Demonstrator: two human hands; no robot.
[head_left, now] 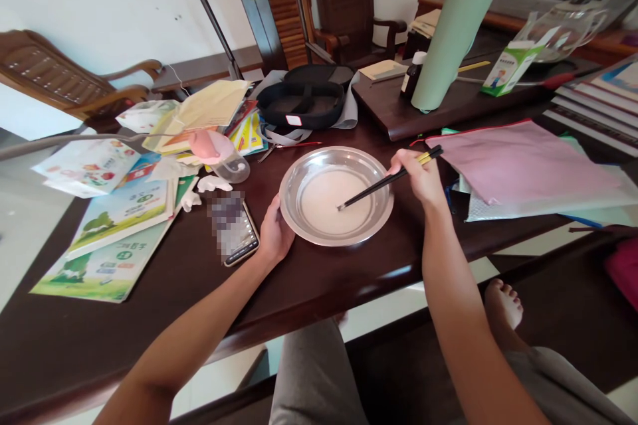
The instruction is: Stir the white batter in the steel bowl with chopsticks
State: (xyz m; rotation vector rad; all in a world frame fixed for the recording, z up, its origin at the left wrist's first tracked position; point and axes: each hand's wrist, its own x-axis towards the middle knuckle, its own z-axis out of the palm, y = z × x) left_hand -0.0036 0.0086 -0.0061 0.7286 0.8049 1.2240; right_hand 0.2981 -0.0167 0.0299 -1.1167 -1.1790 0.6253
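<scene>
A round metal basin [339, 237] stands on the dark wooden table, with a milky white liquid [326, 202] in its bottom. My left hand [277, 231] grips the basin's left rim; some of its fingers are hidden beneath the edge. Black chopsticks [379, 184] with gold-banded ends are held in my right hand [416, 174], closed around their upper part. They slant down to the left, and their tips touch the liquid near the basin's middle. Left of my left hand lies a phone [242, 234], its screen partly blurred out.
Workbooks [107, 259], tissue packs [92, 166] and crumpled tissues [214, 183] lie to the left. Behind the basin sits an open black case [304, 103]. A pink zip pouch [528, 159] is at right. On a raised board stand a green thermos [451, 40] and a small bottle [413, 73].
</scene>
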